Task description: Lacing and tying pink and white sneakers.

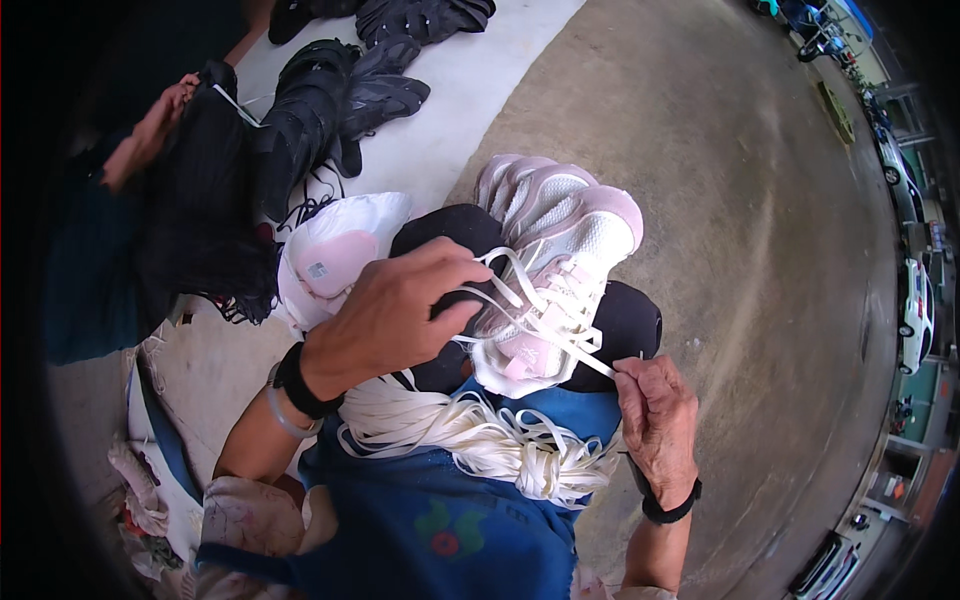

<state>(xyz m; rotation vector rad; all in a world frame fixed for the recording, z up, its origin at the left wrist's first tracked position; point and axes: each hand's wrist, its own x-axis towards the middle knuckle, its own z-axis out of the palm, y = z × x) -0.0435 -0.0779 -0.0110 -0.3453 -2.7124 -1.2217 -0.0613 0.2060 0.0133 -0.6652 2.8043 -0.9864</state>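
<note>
A white surface [497, 68] at the upper left carries dark footwear: a black overlapping stack [308, 105] toward its middle, a black shoe upper [388, 103] angled toward its right edge, and more black uppers [425, 16] at its far end, cut off by the frame. Left of the stack, a co-worker's hand [160, 120] meets a black piece [200, 150] crossed by a pale cord [236, 106]; a dark sleeve [92, 270] shows below. Crumpled cloth [138, 492] lies at lower left. Beyond the concrete floor [765, 250], a white car [914, 310], a silver car [906, 188] and motorbikes [815, 42] line the right.
</note>
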